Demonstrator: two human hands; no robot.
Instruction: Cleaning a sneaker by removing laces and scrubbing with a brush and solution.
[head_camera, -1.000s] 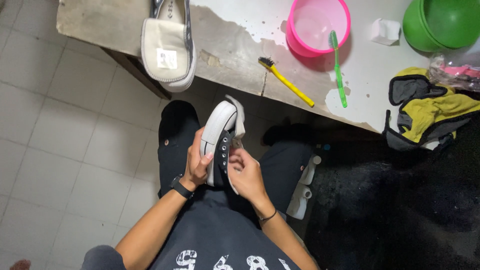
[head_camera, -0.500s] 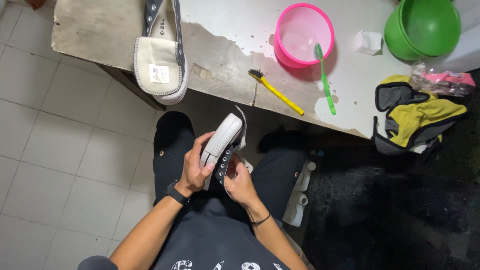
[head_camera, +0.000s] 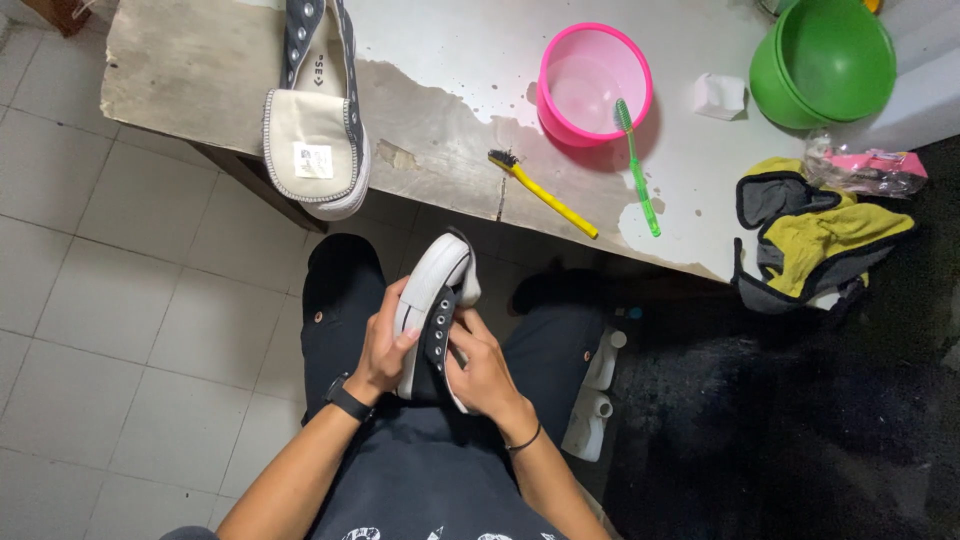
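Your left hand (head_camera: 385, 345) and right hand (head_camera: 480, 372) both grip the black-and-white shoe (head_camera: 435, 310) over your lap, toe toward twelve o'clock. The other shoe (head_camera: 315, 130) lies on the table (head_camera: 200, 70) at eleven o'clock, the yellow brush (head_camera: 542, 193) at one.

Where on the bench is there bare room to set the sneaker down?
Both hands, left hand and right hand, hold the dark sneaker. Free: the wet patch between the other shoe and the yellow brush. Crowded: right half, around pink bowl, green toothbrush, green bucket and cloth.
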